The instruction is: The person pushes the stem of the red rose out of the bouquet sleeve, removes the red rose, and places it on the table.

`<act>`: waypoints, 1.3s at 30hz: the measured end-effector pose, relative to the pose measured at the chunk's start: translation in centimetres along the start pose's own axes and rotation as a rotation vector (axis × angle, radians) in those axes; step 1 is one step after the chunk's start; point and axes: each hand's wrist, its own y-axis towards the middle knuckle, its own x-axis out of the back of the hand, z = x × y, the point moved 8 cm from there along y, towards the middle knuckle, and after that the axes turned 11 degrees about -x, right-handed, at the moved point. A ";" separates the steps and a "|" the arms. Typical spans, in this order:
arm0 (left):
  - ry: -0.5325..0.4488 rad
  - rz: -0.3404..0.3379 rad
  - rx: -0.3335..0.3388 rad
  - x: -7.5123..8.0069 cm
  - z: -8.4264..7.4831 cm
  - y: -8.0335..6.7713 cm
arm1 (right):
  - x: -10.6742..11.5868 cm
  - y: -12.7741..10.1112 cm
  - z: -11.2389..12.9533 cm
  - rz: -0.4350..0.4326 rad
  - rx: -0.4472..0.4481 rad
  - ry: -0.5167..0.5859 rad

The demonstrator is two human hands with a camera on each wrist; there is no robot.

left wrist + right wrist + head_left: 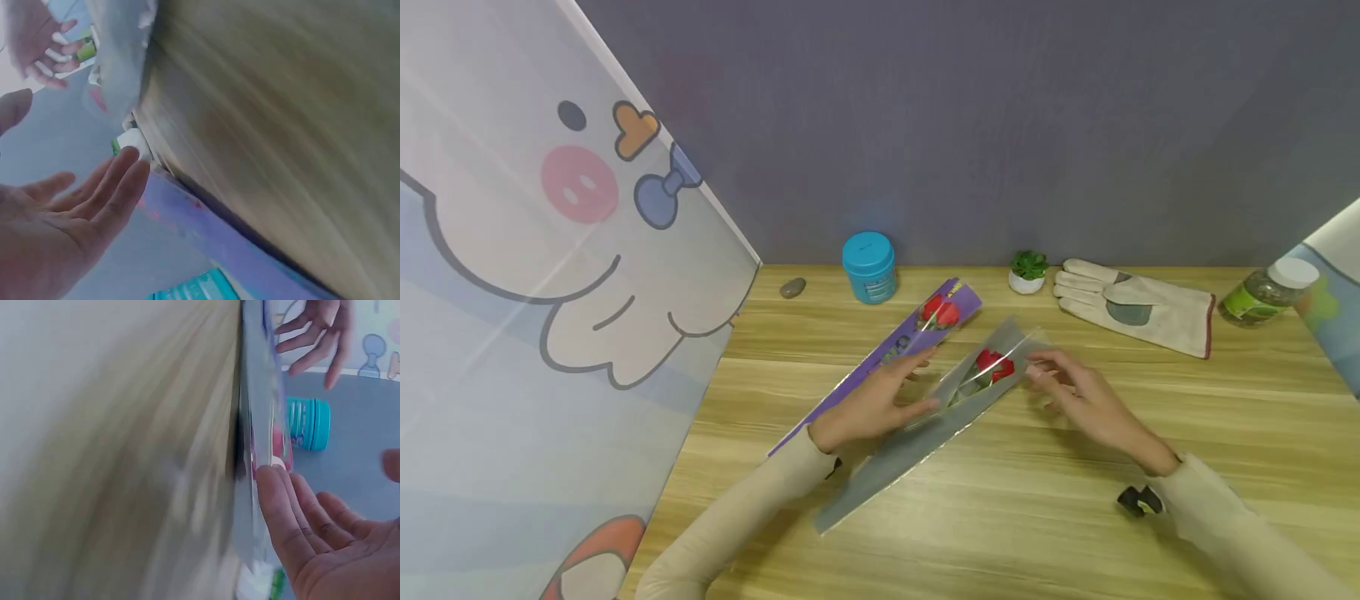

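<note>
Grey-sleeved rose (992,367) lies diagonally mid-tabletop (1150,517), just at 4 o'clock of the purple-sleeved rose (940,312). Left hand (872,404), fingers straight, rests on both sleeves; right hand (1078,396), fingers relaxed, touches the grey sleeve's mouth, gripping nothing. Risk: the slick film slides under flat fingers, or pressure crushes the bloom.

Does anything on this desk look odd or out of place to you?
Mostly tidy. The plastic bottle at the far right lies on its side rather than standing, and a single work glove lies flat without its pair. Nothing looks spilled or damaged.
</note>
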 end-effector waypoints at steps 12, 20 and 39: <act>-0.385 0.017 0.205 -0.9 1.8 -0.3 | -4.7 -0.9 -2.7 0.341 -0.408 0.509; -0.479 0.025 0.335 -1.4 2.4 -0.5 | -6.7 -1.8 -3.0 0.478 -0.493 0.623; -0.470 0.114 0.209 -2.9 2.1 0.4 | -8.3 -1.4 -3.3 0.472 -0.534 0.703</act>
